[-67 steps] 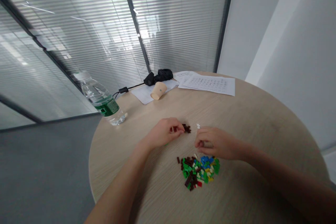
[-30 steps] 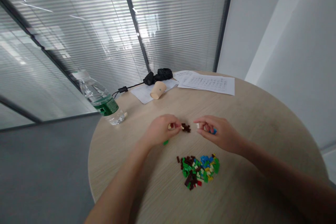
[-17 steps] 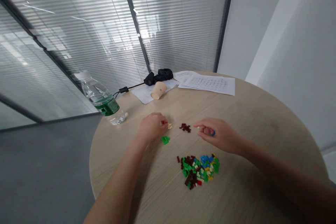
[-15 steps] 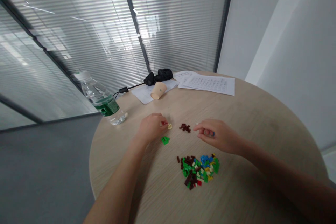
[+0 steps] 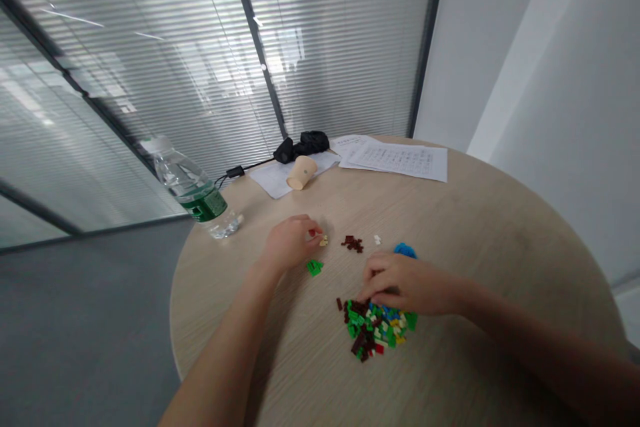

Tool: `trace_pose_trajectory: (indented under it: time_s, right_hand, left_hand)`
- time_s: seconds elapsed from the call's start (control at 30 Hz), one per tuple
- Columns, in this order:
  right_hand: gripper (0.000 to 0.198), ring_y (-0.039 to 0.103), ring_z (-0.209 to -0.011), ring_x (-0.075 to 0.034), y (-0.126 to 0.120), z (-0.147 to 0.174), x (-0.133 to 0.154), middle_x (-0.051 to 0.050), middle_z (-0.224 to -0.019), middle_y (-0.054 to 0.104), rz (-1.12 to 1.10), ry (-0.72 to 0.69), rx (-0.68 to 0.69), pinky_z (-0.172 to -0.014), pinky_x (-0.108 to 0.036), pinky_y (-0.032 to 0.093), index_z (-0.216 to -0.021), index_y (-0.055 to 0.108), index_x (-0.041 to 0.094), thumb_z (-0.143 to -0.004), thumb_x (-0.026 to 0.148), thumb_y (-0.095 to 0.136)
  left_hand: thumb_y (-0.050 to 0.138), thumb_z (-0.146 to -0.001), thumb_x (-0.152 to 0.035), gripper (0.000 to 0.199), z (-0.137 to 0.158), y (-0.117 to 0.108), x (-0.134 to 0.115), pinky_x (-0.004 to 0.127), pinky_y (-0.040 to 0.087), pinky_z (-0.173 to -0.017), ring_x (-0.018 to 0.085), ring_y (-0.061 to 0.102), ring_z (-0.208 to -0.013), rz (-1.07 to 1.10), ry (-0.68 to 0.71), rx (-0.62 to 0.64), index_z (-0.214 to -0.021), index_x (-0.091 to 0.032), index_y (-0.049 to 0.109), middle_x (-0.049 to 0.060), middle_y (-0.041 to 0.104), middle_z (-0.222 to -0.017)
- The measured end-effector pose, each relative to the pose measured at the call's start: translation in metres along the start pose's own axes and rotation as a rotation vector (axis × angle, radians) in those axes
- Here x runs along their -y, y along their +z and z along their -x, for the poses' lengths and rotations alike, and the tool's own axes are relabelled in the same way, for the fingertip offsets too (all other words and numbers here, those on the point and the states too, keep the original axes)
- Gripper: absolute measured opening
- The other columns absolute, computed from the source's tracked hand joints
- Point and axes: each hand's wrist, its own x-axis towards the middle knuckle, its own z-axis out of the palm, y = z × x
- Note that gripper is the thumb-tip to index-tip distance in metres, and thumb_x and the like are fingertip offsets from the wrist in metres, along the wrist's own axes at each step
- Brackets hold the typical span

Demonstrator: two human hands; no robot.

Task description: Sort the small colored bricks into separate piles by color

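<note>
At the twelve o'clock edge of the mixed pile (image 5: 371,335), the right hand (image 5: 400,280) has its fingers bent and partly bunched, tips down at the pieces; whether they pinch one cannot be told. Because the pieces lie jumbled and close, a pinch could well catch two or flick a neighbour loose. The blue cluster (image 5: 405,250) sits just beside the hand at twelve o'clock, so a careless lift might scatter it. From the fingertips, most of the pile spreads between four and six o'clock. The left hand (image 5: 293,240) is loosely curled, a reddish spot by its fingertips perhaps a held piece; the cream cluster (image 5: 324,240) lies just beside it at three o'clock, the green cluster (image 5: 315,268) between four and five.
</note>
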Motion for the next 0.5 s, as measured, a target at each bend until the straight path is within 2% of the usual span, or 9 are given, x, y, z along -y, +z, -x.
trace_pose_trajectory:
  time_s: [0.17, 0.27, 0.33, 0.5]
  right_hand:
    - [0.014, 0.054, -0.082, -0.015, 0.0, -0.001, -0.001, -0.005, -0.084, 0.061, 0.026, 0.02, 0.002, -0.076, -0.027, 0.042, -0.088, 0.07, 0.017, -0.082, 0.018, 0.058]
    - [0.012, 0.055, -0.082, -0.016, -0.002, 0.0, -0.003, -0.005, -0.084, 0.062, 0.058, 0.018, -0.043, -0.076, -0.028, 0.042, -0.084, 0.067, 0.016, -0.083, 0.019, 0.055]
    - [0.012, 0.055, -0.083, -0.017, -0.004, 0.0, -0.004, -0.006, -0.083, 0.062, 0.089, 0.043, -0.133, -0.076, -0.029, 0.042, -0.083, 0.065, 0.016, -0.083, 0.018, 0.053]
    - [0.008, 0.054, -0.08, -0.016, -0.011, 0.003, -0.005, -0.004, -0.081, 0.061, 0.148, 0.099, -0.446, -0.073, -0.028, 0.042, -0.084, 0.059, 0.018, -0.081, 0.018, 0.052]
  left_hand:
    - [0.05, -0.081, -0.03, 0.019, -0.001, 0.0, -0.001, 0.026, 0.04, -0.068, 0.016, 0.057, -0.078, 0.08, 0.035, -0.001, -0.083, -0.02, 0.066, 0.003, 0.065, -0.089]
    - [0.052, -0.081, -0.027, 0.016, 0.0, 0.0, -0.007, 0.024, 0.04, -0.065, 0.013, 0.055, -0.072, 0.221, 0.099, -0.011, -0.082, -0.019, 0.066, 0.002, 0.064, -0.086]
    - [0.052, -0.082, -0.027, 0.016, 0.001, 0.0, -0.016, 0.022, 0.039, -0.062, 0.011, 0.053, -0.068, 0.377, 0.165, 0.019, -0.08, -0.018, 0.066, 0.001, 0.063, -0.08]
    - [0.05, -0.084, -0.032, 0.023, 0.005, 0.004, -0.043, 0.022, 0.037, -0.058, 0.01, 0.05, -0.065, 0.698, 0.279, 0.192, -0.079, -0.016, 0.066, 0.0, 0.061, -0.073]
